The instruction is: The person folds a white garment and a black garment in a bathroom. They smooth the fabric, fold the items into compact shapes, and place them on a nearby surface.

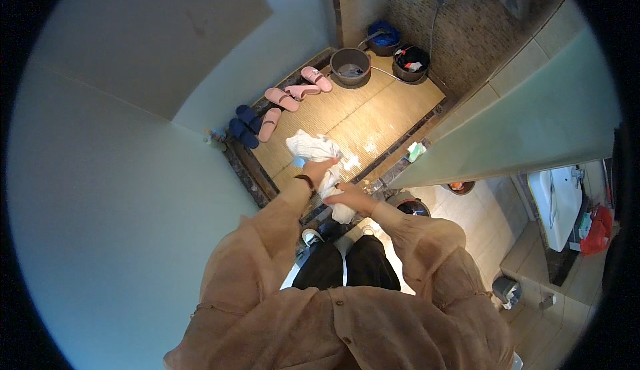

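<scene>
Both of my hands grip a bunched white cloth (314, 148), held in front of me above the threshold of the shower area. My left hand (318, 172) is closed around its middle, and the looser part spreads out beyond that hand. Nearer to me, my right hand (352, 198) is closed on the narrower, gathered part, with a bulging end hanging below. Whether the cloth is a garment or a towel I cannot tell. A small light-blue thing (299, 162) shows beside the cloth, partly hidden.
Pink slippers (282, 99) and dark blue slippers (243, 133) line the left edge of the shower floor. At its far end stand a grey bucket (350, 66) and buckets of fabric (411, 63). A glass panel (515, 115) rises at right; beyond it is a white washbasin (557, 205).
</scene>
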A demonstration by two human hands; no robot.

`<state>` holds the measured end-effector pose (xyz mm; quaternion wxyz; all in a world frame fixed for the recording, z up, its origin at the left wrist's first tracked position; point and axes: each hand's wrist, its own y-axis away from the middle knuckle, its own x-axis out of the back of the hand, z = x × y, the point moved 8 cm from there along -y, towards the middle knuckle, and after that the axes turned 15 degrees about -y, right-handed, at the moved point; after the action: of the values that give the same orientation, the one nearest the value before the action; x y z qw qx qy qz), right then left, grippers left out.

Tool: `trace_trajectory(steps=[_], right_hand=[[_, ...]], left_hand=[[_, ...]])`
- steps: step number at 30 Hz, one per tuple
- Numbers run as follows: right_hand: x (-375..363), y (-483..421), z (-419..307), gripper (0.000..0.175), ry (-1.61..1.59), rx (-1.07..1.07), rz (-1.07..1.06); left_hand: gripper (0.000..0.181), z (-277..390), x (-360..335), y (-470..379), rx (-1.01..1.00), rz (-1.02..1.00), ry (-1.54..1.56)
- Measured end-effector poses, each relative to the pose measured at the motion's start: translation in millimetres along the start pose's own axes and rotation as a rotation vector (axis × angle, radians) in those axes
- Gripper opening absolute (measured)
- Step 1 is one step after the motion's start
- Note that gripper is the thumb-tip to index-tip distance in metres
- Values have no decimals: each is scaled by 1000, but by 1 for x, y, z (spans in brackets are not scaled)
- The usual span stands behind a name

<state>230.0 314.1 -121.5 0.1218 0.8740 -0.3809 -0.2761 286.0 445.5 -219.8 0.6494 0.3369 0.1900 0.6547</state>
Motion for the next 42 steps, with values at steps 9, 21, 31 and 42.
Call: trace_trajectory(steps=[9, 21, 31, 42], right_hand=[[-91, 75, -88, 65, -1417, -358, -824], [-116, 86, -101, 77, -1947, -459, -755], [-94, 95, -71, 66, -1145, -423, -565], [-31, 34, -5, 56, -167, -35, 151]], left_hand=[[62, 27, -15, 159, -374, -482, 831], [57, 155, -30, 179, -697, -985, 1348], [30, 126, -15, 179, -200, -784, 909], [29, 87, -6, 123, -547, 135, -227]])
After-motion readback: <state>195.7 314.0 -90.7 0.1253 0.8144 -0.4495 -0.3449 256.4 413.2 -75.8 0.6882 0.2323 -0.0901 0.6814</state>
